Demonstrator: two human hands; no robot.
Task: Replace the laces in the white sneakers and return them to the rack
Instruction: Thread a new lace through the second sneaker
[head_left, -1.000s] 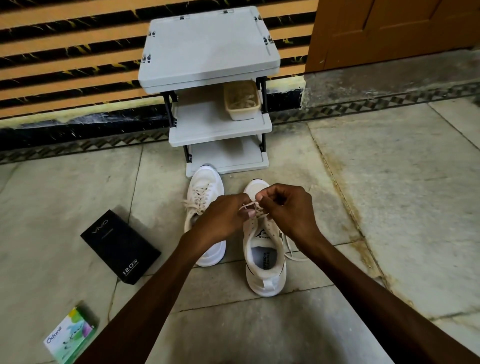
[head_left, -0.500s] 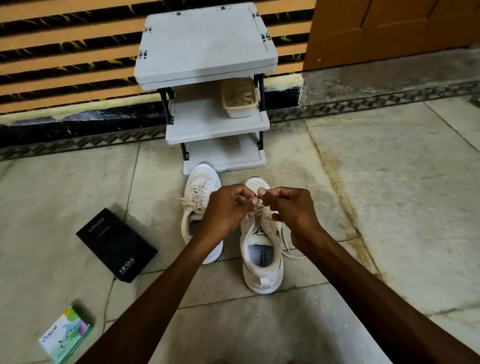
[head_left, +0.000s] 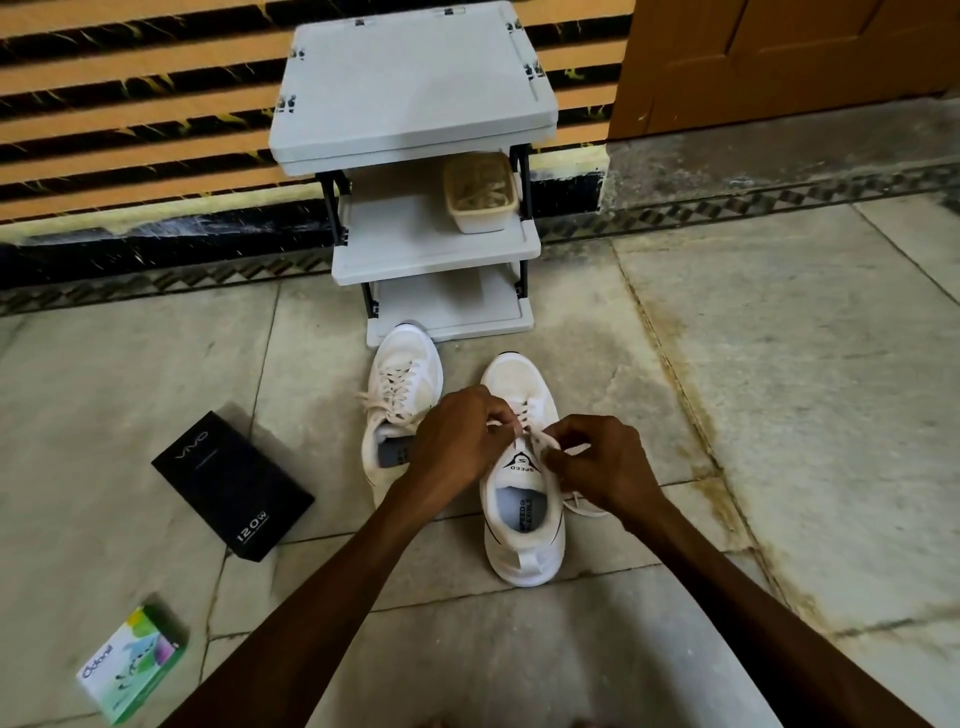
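Two bare forearms reach forward from the bottom edge over a tiled floor (head_left: 779, 364). At far left lie one green box (head_left: 132, 665) and one black box (head_left: 232, 486). Two white sneakers stand side by side, toes towards one grey three-shelf rack (head_left: 415, 88) holding one beige tub (head_left: 480, 195). The left sneaker (head_left: 402, 379) is laced and untouched. The left hand (head_left: 457, 441), fingers curled, pinches the lace (head_left: 546, 441) above the right sneaker (head_left: 522, 545)'s tongue. The right hand (head_left: 605, 470), also curled, pinches another strand of it
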